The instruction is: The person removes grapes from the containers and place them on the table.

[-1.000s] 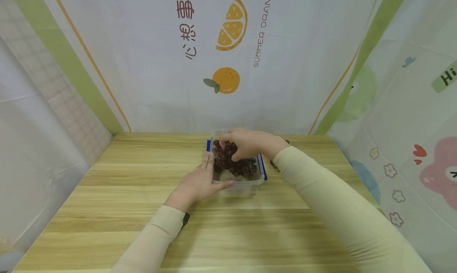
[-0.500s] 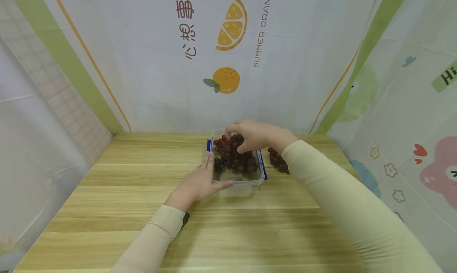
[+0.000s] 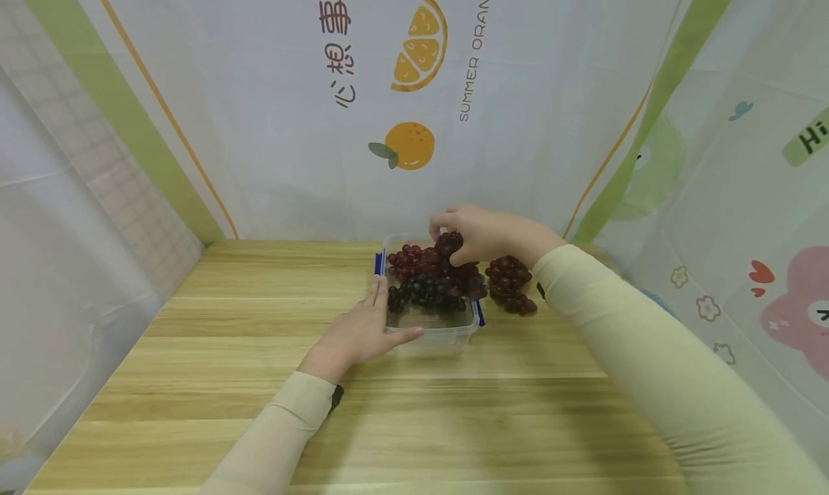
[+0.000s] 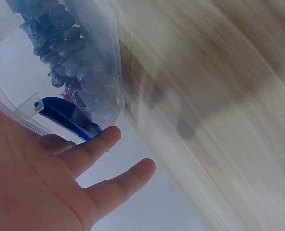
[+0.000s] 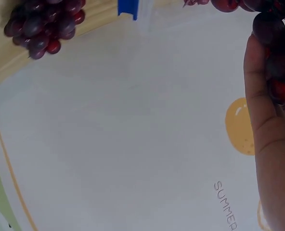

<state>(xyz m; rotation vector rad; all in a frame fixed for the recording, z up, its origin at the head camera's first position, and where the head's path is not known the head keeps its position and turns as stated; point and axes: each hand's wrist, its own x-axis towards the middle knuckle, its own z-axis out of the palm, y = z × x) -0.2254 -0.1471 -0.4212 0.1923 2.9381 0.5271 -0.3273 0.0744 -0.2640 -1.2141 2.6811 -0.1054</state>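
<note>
The right hand (image 3: pixel 479 232) pinches a dark red bunch, the held bunch (image 3: pixel 450 244), between thumb and curled fingers. The left hand (image 3: pixel 359 329) has hold of nothing; its fingers lie straight along the left wall of the box (image 3: pixel 447 342), with the thumb at the front rim.

Over the last second the right hand has risen and moved rightward, bringing the held bunch from the middle of the box to its right rim, where its lower grapes hang. The left hand has stayed put. This looks like a bunch being lifted out while the box is steadied, a move not yet finished.

The shift bares more of the box: a red bunch (image 3: pixel 408 259) at the left rear and a black bunch (image 3: pixel 421 293) in front of it. Outside, a loose bunch (image 3: pixel 508 275) lies on the table (image 3: pixel 259 380), just right of the box.

Counted: two hands, one box, two blue clips (image 3: pixel 479 314) in the head view, and apparently four bunches, though overlap between the held bunch and those inside makes that uncertain.
</note>
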